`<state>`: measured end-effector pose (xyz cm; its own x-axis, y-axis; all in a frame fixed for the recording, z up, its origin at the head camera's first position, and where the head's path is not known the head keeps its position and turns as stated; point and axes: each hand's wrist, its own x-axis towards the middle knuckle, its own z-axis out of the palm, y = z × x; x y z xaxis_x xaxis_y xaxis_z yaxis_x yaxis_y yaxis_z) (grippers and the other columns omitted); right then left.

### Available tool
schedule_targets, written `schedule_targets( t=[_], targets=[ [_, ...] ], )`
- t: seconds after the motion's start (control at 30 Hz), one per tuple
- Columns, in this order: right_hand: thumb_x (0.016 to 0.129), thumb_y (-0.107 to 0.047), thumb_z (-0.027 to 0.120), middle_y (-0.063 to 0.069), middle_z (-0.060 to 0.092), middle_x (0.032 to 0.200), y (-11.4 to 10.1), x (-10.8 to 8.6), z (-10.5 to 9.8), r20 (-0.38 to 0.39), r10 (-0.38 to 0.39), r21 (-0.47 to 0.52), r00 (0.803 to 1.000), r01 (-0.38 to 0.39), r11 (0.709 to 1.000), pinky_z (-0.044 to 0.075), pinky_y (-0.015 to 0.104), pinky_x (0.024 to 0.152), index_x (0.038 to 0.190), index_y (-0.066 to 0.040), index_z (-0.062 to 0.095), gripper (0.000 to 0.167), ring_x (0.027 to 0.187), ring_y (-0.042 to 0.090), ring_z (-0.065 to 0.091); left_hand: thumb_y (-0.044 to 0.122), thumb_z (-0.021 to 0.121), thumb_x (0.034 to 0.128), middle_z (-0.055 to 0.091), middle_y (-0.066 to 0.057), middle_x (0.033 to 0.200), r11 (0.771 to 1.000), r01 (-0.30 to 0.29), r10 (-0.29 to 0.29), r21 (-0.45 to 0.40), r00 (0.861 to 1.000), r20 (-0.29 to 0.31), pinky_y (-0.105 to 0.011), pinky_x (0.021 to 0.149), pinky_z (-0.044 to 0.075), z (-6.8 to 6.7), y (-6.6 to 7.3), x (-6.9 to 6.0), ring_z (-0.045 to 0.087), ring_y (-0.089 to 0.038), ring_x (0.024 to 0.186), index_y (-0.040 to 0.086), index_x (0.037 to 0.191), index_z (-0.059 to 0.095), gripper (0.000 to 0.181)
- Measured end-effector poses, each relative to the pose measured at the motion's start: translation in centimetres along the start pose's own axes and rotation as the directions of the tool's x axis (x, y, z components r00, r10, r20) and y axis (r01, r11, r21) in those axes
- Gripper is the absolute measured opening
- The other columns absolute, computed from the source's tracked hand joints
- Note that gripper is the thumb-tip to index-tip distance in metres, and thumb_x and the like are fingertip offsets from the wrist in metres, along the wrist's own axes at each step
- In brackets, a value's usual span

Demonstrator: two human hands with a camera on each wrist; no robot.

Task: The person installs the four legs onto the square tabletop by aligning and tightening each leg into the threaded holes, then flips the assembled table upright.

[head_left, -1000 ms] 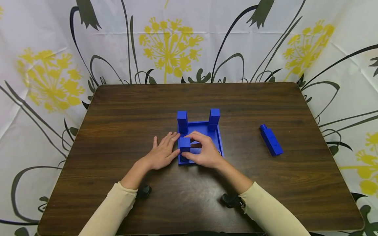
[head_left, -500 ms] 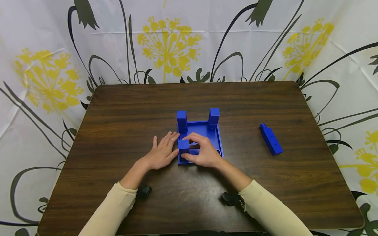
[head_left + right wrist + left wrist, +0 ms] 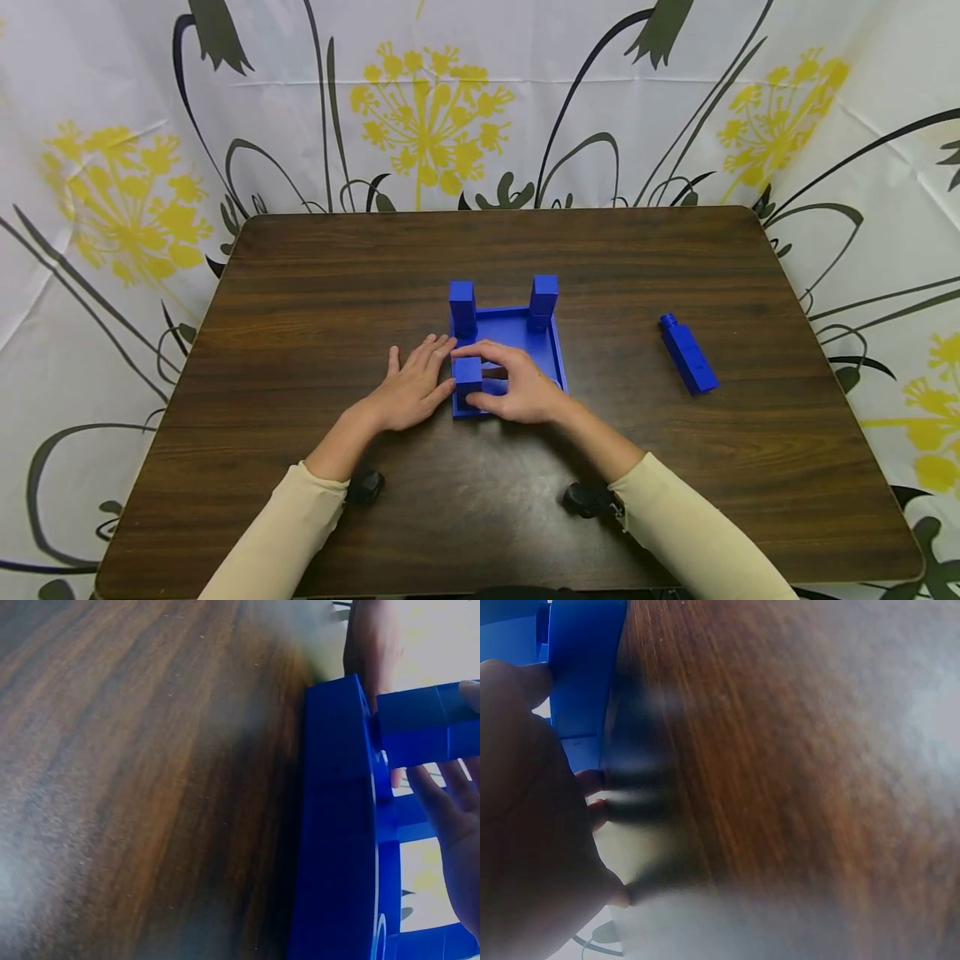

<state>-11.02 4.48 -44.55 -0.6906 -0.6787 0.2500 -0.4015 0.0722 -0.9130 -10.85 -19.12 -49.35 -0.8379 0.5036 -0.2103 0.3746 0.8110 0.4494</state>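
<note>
A shallow blue tray point(image 3: 558, 354) lies on the table, its side showing in the left wrist view point(image 3: 589, 682) and right wrist view point(image 3: 337, 825). An upright blue block point(image 3: 468, 372) stands at its near left corner, tilted sideways in the right wrist view point(image 3: 416, 735). My right hand point(image 3: 521, 387) holds this block between thumb and fingers, the index finger behind it. My left hand point(image 3: 411, 389) has its fingers spread and its thumb and fingertips against the tray's left side. Two more upright blocks rise at the far left corner point(image 3: 462, 308) and far right corner point(image 3: 543, 302).
A loose blue block with a round peg point(image 3: 688, 357) lies on its side to the right on the brown wooden table point(image 3: 360, 275). Behind the table hangs a white cloth point(image 3: 292, 108) with yellow and grey plant patterns.
My right index finger has moved left around the far side of the near left block. That block has shifted slightly. My left hand has stayed in place.
</note>
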Motion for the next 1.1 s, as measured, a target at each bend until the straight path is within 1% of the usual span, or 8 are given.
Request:
schedule_targets(
  t=[0.07,0.23,0.37,0.47,0.6,0.77,0.93,1.1],
  targets=[
    [0.081,0.011,0.07,0.022,0.055,0.134,-0.4,0.1,-0.2,0.043,0.014,0.026,0.999,-0.015,1.0,0.045,0.048,0.099,0.134,0.008,0.051,0.057,0.129,0.031,0.049,0.053,0.026,0.1044,0.01,-0.011,0.163,1.0,-0.006,0.006,-0.001,1.0,-0.008,-0.071,0.105,-0.007,-0.1,0.1,0.0,0.0,-0.028,0.15,0.018,0.159,0.007,0.067],
    [0.083,0.014,0.064,0.024,0.049,0.141,2.1,0.2,-0.2,0.133,0.023,0.082,0.991,-0.034,0.996,0.036,0.051,0.105,0.143,0.004,0.043,0.064,0.135,0.03,0.042,0.054,0.025,0.1042,0.011,-0.011,0.163,1.0,-0.012,0.012,0.001,1.0,-0.022,-0.071,0.105,-0.006,0.0,0.1,-0.1,0.001,-0.029,0.15,0.017,0.158,0.008,0.067],
    [0.086,0.013,0.063,0.025,0.051,0.139,2.5,0.2,-0.4,0.184,0.002,0.122,0.983,-0.025,0.992,0.035,0.048,0.107,0.143,0.005,0.042,0.061,0.133,0.031,0.046,0.052,0.026,0.1047,0.012,-0.011,0.163,1.0,-0.015,0.015,-0.002,1.0,-0.026,-0.071,0.105,-0.006,0.0,0.0,-0.1,0.002,-0.029,0.15,0.017,0.158,0.008,0.066],
    [0.089,0.009,0.064,0.024,0.051,0.139,2.6,0.3,-0.6,0.206,0.003,0.126,0.979,-0.03,0.992,0.036,0.044,0.107,0.141,0.007,0.043,0.056,0.132,0.027,0.048,0.05,0.027,0.1049,0.011,-0.012,0.163,1.0,-0.019,0.018,-0.004,1.0,-0.021,-0.071,0.105,-0.007,0.2,-0.1,0.0,0.001,-0.03,0.15,0.018,0.159,0.007,0.066],
    [0.09,0.003,0.068,0.023,0.05,0.141,2.6,0.5,-0.7,0.205,0.031,0.095,0.978,-0.051,0.994,0.04,0.037,0.105,0.14,0.005,0.046,0.055,0.131,0.022,0.048,0.05,0.027,0.105,0.008,-0.008,0.164,1.0,-0.007,0.008,0.012,1.0,-0.007,-0.07,0.106,-0.007,0.4,-0.4,0.1,-0.002,-0.026,0.15,0.021,0.159,0.002,0.066],
    [0.088,-0.002,0.072,0.018,0.053,0.139,2.5,0.5,-0.7,0.18,0.075,0.069,0.981,-0.088,0.994,0.043,0.034,0.101,0.138,-0.002,0.05,0.055,0.128,0.022,0.051,0.05,0.027,0.105,0.006,-0.005,0.164,1.0,-0.004,0.003,0.013,1.0,0.004,-0.069,0.106,-0.008,0.5,-0.7,0.3,-0.004,-0.023,0.15,0.024,0.159,0.0,0.065],
    [0.085,-0.007,0.077,0.008,0.058,0.132,2.4,0.5,-0.6,0.147,0.124,0.055,0.981,-0.134,0.989,0.048,0.033,0.096,0.133,-0.004,0.054,0.054,0.123,0.021,0.055,0.051,0.026,0.1047,0.006,-0.005,0.164,1.0,-0.007,0.007,0.009,1.0,0.007,-0.069,0.106,-0.008,0.3,-0.5,0.2,-0.004,-0.024,0.15,0.024,0.158,0.001,0.066],
    [0.081,-0.012,0.082,0.001,0.062,0.121,2.2,0.4,-0.3,0.096,0.16,0.014,0.983,-0.162,0.987,0.051,0.032,0.09,0.125,-0.011,0.059,0.049,0.119,0.016,0.056,0.055,0.023,0.1037,0.006,-0.006,0.164,1.0,-0.003,0.003,0.008,1.0,0.008,-0.069,0.106,-0.008,0.4,-0.6,0.2,-0.004,-0.024,0.15,0.023,0.159,0.001,0.067]
  ],
)
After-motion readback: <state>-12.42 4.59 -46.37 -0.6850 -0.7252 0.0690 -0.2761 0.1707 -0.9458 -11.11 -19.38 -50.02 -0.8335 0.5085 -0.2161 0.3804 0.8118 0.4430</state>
